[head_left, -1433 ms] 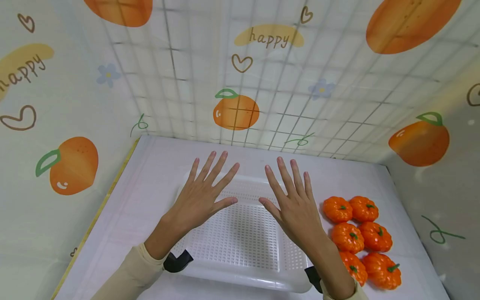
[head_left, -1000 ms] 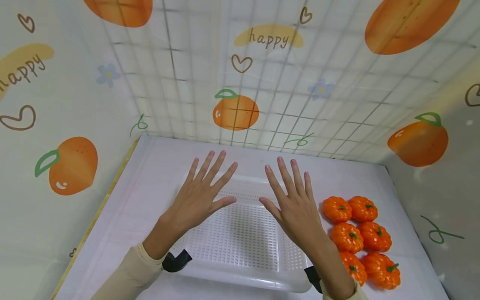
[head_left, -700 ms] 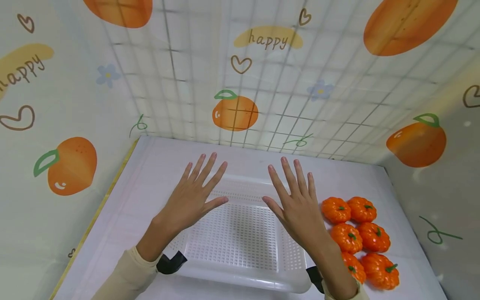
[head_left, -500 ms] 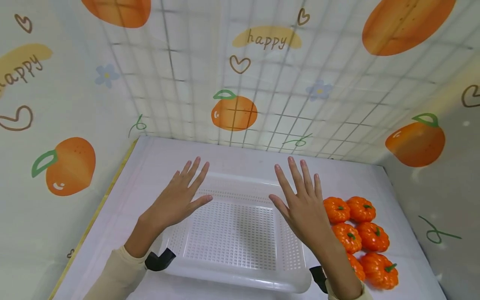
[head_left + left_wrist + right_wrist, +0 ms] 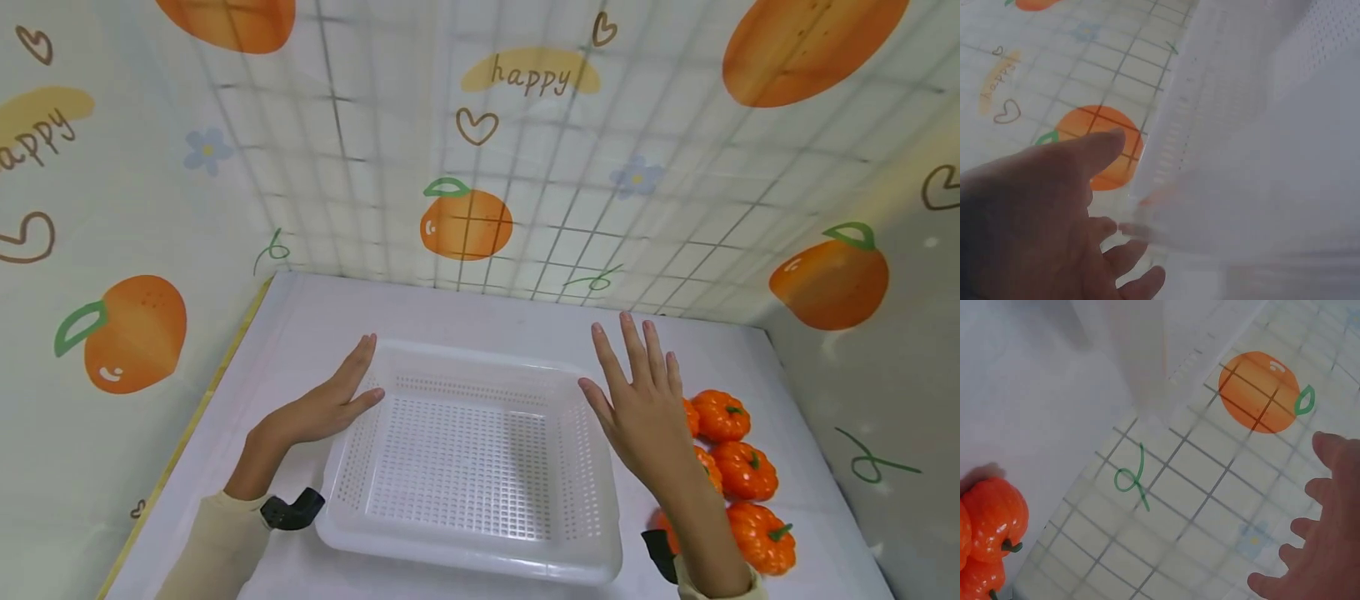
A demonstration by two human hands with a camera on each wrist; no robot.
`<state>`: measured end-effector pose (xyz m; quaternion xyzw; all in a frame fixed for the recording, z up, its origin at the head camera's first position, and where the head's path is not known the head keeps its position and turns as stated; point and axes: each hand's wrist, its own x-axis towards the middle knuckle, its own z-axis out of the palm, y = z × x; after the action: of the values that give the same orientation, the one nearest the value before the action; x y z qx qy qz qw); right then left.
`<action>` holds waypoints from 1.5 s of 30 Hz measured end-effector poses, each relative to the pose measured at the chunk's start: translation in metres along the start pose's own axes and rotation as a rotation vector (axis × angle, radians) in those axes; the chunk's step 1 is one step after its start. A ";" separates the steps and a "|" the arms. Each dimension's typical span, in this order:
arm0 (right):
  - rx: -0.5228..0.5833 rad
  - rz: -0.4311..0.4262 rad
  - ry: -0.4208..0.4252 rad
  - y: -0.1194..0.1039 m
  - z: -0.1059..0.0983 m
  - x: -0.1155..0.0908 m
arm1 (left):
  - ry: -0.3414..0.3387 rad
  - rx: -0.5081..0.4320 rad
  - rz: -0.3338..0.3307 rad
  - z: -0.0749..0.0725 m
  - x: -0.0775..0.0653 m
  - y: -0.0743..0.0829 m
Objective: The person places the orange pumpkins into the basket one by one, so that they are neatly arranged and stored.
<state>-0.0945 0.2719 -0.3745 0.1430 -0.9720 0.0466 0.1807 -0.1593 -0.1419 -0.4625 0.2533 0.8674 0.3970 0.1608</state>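
White basket [image 5: 461, 467] sits flat in the middle of the table [image 5: 465, 317]! Left hand [image 5: 318, 412] is right at its left side, fingers close together, thumb apart, and whether they touch, I can't tell. Across the way, the right hand [image 5: 648, 425] hovers near the right side, fingers straight and spread, partly covering the orange pumpkins [image 5: 745, 471].

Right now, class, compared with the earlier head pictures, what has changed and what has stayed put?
The left grip moved left and turned more edge-on; the right grip moved right, hiding more of the orange pumpkins in the head view. Neither visibly took hold of anything. The white basket and pumpkins stayed put.
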 end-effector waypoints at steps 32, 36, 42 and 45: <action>0.268 0.441 -0.438 0.138 0.034 -0.032 | -0.122 -0.287 -0.060 -0.005 -0.014 -0.024; 0.297 0.421 -0.495 0.148 0.039 -0.034 | -0.121 -0.286 -0.067 -0.006 -0.014 -0.024; 0.303 0.434 -0.555 0.158 0.047 -0.032 | -0.125 -0.267 -0.082 -0.007 -0.015 -0.024; 0.325 0.452 -0.601 0.160 0.051 -0.030 | -0.125 -0.271 -0.088 -0.006 -0.015 -0.024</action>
<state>-0.1324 0.4252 -0.4387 -0.0403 -0.9683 0.1944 -0.1513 -0.1577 -0.1677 -0.4758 0.2154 0.8044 0.4864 0.2644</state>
